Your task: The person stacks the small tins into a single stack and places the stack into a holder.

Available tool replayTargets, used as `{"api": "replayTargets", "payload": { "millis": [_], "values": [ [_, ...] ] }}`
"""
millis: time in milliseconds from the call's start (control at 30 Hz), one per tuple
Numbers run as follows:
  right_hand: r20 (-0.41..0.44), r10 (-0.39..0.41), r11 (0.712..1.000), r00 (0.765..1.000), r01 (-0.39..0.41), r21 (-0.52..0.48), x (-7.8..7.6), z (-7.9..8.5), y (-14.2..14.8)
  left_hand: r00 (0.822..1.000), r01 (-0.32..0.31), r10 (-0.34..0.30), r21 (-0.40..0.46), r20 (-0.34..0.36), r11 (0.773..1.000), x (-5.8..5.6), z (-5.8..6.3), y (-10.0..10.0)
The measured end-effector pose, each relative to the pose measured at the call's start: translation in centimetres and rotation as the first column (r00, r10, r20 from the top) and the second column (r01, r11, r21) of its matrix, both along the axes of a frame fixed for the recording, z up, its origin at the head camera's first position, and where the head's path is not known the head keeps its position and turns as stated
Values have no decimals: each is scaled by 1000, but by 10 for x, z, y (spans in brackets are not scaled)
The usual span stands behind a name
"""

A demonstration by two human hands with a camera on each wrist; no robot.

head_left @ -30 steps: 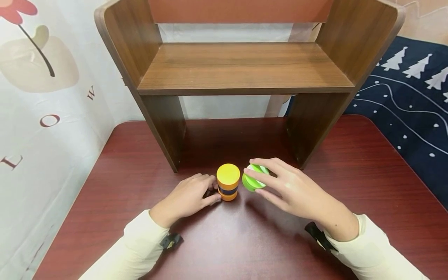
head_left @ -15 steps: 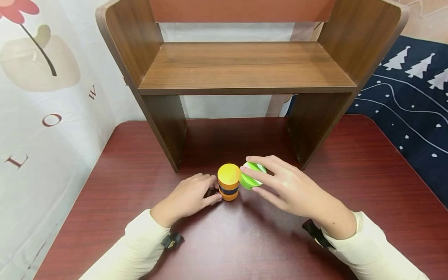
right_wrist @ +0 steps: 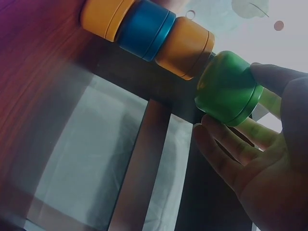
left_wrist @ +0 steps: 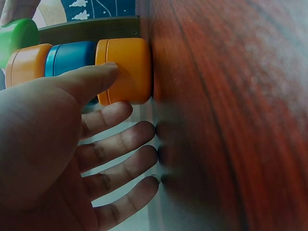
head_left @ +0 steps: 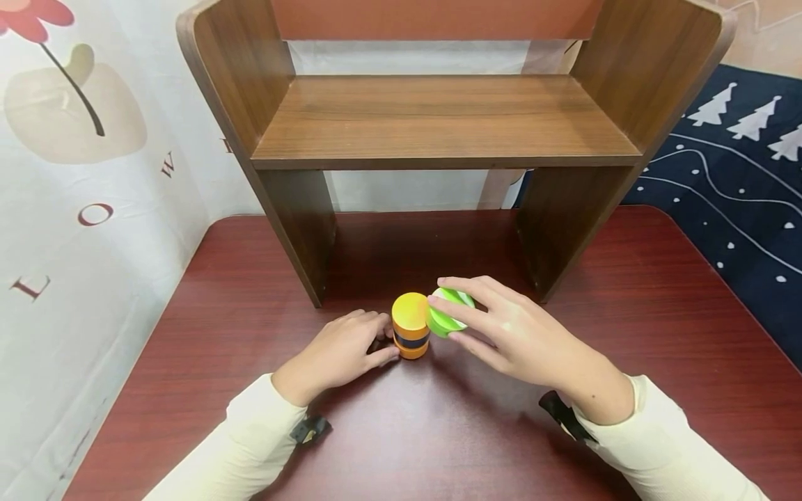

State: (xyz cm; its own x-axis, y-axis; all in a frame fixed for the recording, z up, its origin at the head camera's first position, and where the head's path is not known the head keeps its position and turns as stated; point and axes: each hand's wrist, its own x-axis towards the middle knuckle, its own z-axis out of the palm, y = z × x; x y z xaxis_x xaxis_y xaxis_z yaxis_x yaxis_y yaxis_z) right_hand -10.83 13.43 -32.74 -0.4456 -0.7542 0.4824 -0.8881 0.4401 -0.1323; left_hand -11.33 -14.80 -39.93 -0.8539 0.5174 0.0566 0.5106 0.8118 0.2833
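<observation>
A stack of small round lidded jars stands upright on the table. Its upper orange jar has a yellow top, a blue jar is in the middle, and the lower orange jar is at the bottom. My left hand holds the lower orange jar between thumb and index finger, the other fingertips resting at the table. In my right hand, thumb and fingers grip a green jar with a white-patterned top. It hangs tilted right at the upper right edge of the stack, overlapping it in the head view.
Behind the stack a brown wooden shelf unit stands on the red-brown table, its side panels reaching down on both sides. Printed white cloth hangs at left, dark blue cloth with trees at right.
My right hand has brought the green jar slightly left, from beside the stack to its top edge. The left hand and the stack keep their places, while the head view shifts a little.
</observation>
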Motion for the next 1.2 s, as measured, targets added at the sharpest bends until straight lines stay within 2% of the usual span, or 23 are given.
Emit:
{"api": "replayTargets", "payload": {
  "millis": [333, 1000, 1200],
  "values": [
    [-38, 20, 999, 999, -21, -38, -2, 2, -7, 1000, 6, -6, -1, -7, 1000, -1, 0, 0],
    [-18, 10, 998, 1000, -11, -69, -3, 1, -18, 1000, -1, 1, 0, 0, 1000, 0, -3, 0],
    [-41, 14, 996, 999, -17, -87, -5, 1, -22, 1000, 0, 0, -2, -3, 1000, -1, -3, -1]
  ]
}}
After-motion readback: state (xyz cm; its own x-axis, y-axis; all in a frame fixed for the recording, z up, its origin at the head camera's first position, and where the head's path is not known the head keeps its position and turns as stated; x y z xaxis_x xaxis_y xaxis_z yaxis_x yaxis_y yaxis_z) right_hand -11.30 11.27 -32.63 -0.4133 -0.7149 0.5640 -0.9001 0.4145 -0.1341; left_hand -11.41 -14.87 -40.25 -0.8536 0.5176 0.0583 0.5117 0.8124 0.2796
